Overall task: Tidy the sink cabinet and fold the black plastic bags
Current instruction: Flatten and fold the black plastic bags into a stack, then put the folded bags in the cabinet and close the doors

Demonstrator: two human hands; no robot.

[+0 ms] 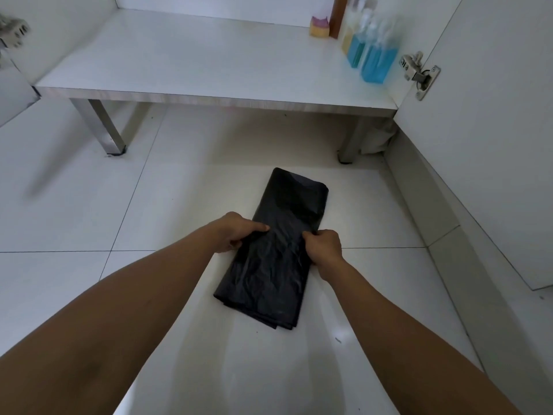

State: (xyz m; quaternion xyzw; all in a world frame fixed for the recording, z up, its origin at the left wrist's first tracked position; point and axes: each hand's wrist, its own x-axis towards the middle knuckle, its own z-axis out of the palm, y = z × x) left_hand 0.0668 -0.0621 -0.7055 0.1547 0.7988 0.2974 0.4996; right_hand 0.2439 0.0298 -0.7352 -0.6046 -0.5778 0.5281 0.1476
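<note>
Bare forearms [134, 295] reached in from the near edge. Left hand [239, 233] gripped the left edge of the black plastic bag [278, 274], thumb on top; right hand [324, 245] pinched its right edge, fingers curled. Bag lay on floor tiles [149, 205] between the hands and past them, already a narrow layered strip; crosswise folds likely left. Beyond the hands, cabinet shelf [194, 61] held blue-liquid bottles [378, 62] far right, looked orderly. No other bags seen.

Clutter: bottles, sponge, tile floor.
Two blue-liquid bottles [378, 65] in a row with a yellow-liquid bottle [348, 40]; pink-and-yellow sponge [320, 26] just beside a tall brown object [339, 16]. Glossy white floor tiles [74, 205] below.
</note>
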